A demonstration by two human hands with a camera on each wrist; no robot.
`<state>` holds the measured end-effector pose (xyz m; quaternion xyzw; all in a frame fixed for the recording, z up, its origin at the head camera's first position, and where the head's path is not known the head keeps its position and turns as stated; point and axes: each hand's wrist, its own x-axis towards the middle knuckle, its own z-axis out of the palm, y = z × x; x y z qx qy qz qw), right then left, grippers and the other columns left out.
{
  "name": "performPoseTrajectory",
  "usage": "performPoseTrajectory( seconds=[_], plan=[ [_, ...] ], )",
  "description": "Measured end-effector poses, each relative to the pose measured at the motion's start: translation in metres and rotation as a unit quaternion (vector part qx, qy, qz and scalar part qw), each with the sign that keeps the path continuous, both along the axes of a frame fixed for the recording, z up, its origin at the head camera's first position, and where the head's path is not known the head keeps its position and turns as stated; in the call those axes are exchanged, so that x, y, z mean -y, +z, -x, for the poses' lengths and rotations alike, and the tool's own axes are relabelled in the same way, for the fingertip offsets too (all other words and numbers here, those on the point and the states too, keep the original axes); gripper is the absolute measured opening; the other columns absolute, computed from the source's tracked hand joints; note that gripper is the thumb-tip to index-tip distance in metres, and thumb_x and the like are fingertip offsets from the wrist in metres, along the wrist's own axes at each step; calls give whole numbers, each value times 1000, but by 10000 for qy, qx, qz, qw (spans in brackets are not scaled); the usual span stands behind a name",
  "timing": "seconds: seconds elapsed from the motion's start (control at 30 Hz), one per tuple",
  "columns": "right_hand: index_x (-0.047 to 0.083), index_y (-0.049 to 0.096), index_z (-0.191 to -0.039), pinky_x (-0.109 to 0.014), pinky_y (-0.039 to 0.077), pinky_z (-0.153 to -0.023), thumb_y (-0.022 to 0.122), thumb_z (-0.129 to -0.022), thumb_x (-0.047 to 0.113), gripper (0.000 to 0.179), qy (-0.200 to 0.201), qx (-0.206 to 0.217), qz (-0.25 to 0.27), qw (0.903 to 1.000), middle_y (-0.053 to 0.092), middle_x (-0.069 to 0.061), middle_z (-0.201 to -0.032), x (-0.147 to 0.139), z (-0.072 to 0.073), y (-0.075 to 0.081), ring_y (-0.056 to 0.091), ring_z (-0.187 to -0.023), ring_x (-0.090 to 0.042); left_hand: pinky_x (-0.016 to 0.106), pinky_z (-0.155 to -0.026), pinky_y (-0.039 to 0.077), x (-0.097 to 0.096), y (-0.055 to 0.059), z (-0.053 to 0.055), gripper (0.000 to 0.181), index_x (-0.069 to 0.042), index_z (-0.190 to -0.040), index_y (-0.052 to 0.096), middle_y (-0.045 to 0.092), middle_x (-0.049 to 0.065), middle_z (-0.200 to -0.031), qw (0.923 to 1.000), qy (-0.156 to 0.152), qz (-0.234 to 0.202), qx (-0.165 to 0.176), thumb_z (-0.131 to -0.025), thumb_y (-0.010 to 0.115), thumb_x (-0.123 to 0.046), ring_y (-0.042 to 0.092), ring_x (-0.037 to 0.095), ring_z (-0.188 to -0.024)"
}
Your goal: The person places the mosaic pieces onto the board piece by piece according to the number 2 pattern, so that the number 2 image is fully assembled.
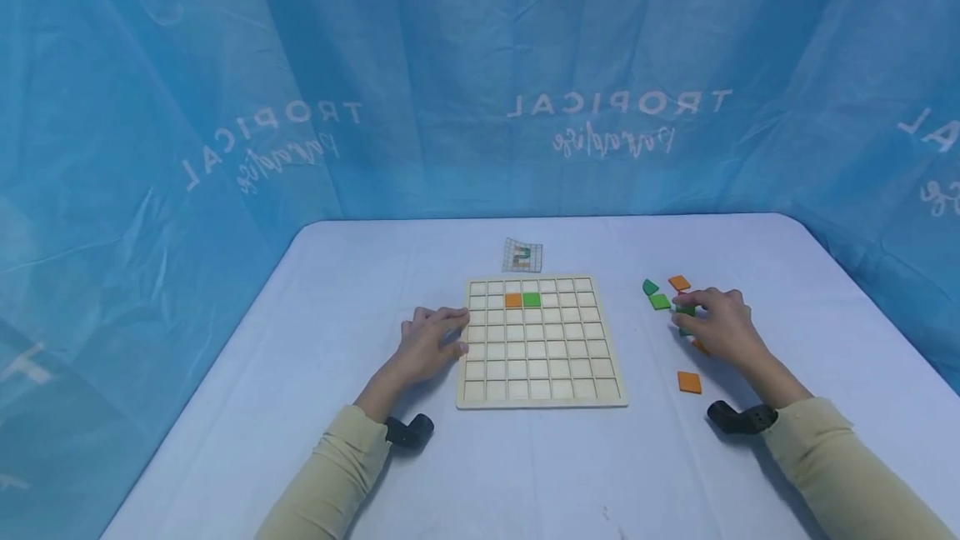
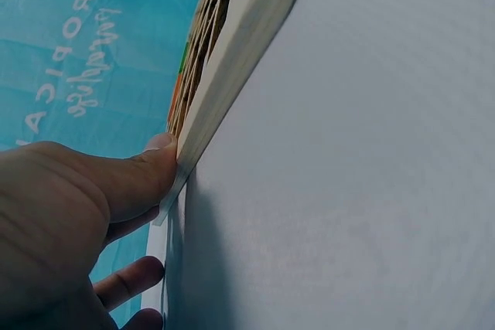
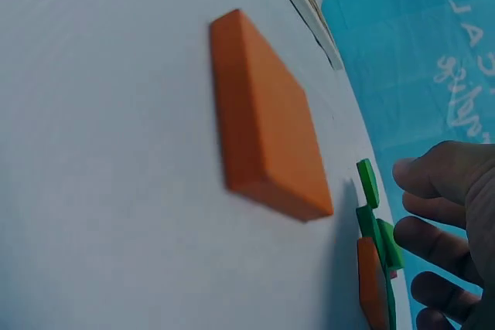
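Pale wooden grid board [image 1: 537, 350], relaxed left hand [image 1: 426, 346] against it
My right hand [image 1: 723, 327], loosely parted, is beside flat green tiles [image 1: 660, 302].

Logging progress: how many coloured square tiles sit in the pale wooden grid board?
2: an orange square tile and, to its right, a green square tile, in the second-farthest row of the board.

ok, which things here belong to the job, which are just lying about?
Job, likely:
grid board, left hand at its edge
orange tile and green tile on it
loose pieces by the right hand
small card behind the board

Just there:
white table
blue curtain
black wrist devices
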<state>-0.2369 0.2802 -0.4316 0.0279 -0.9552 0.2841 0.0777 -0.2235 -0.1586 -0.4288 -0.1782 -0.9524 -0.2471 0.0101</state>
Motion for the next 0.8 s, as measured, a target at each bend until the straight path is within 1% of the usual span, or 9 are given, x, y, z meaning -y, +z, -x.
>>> performPoseTrajectory(
  seconds=[0.17, 0.37, 0.57, 0.8],
  plan=[
    [-5, 67, -112, -49, 29, -76, 71, -86, 13, 32, 148, -172, -44, 9997, 59, -26, -113, -6, -5, -3, 38, -102, -39, 43, -83, 28, -1, 0, 1, 51, -9, -136, 55, 51, 0, -140, 10000, 53, 68, 21, -89, 69, -25, 41, 26, -112],
    [-5, 68, -110, -50, 26, -77, 73, -84, 12, 31, 192, -236, -146, 9994, 60, -27, -110, -8, -9, -6, 38, -101, -40, 44, -84, 28, -1, 0, 1, 51, -9, -135, 55, 51, 0, -139, 10000, 39, 64, 9, -89, 69, -25, 41, 26, -112],
    [-5, 68, -110, -50, 28, -76, 72, -82, 12, 32, 138, -157, -190, 9996, 58, -28, -112, -11, -15, -7, 37, -103, -41, 44, -85, 28, -1, -1, 1, 50, -9, -135, 55, 51, 0, -139, 10000, 53, 67, 31, -89, 69, -25, 40, 26, -112],
    [-5, 68, -111, -48, 31, -75, 74, -81, 12, 35, 128, -59, -171, 9998, 58, -26, -111, -6, -22, -7, 37, -103, -41, 44, -84, 28, 0, -2, 1, 50, -7, -135, 56, 51, 2, -139, 10000, 40, 36, -26, -89, 69, -23, 41, 26, -112]
  ],
)
